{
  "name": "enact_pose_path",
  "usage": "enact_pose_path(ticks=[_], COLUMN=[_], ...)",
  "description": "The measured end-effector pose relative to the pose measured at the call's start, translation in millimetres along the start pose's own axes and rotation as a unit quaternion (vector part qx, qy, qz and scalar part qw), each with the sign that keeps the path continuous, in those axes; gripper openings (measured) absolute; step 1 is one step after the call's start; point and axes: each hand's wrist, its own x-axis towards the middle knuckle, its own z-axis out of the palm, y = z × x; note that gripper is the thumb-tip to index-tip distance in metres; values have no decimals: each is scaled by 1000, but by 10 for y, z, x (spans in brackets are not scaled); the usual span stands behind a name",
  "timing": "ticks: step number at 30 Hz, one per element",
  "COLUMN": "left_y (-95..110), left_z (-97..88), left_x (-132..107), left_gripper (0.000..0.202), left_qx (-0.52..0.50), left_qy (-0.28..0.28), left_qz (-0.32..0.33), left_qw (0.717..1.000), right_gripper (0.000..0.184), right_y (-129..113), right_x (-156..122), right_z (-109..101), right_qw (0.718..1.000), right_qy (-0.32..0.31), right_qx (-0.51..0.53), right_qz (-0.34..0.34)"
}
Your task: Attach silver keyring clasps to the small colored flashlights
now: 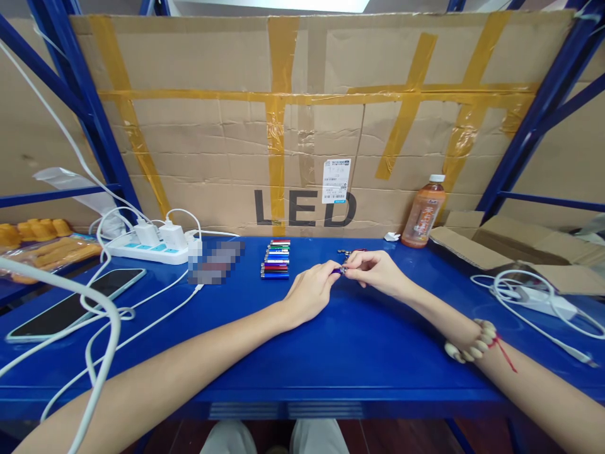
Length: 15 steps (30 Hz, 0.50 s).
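Note:
My left hand (312,291) is closed around a small, dark blue tube (337,270) above the blue table. At the tube's right end, a little silver part (343,270) is pinched by the thumb and finger of my right hand (378,272). The fingers cover most of the tube, so its exact kind cannot be made out. Left of my hands, several slim tubes (276,260) in blue, red, green and white with silver ends lie stacked in a neat column. Just behind my right hand are small silver pieces (343,253) and something red, partly hidden.
A power strip (151,250) with plugged-in chargers and a phone (78,304) lie left among loose white cables. A drink bottle (424,212), an open cardboard box (501,243) and a coiled cable with adapter (543,301) are right. Large cardboard (227,151) stands behind.

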Motion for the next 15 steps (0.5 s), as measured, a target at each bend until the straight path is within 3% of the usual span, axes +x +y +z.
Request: enact_pose_path(ticks=[15], left_y=[-16], left_z=[-5], left_x=[-16], left_gripper=[19], left_qx=[-27], left_qy=[-32], left_qz=[-2], left_qw=[999], right_gripper=[41], right_y=[-141], right_x=[-63], right_z=[72], right_qw=[999], right_qy=[5], right_qx=[-50], right_qz=[-16])
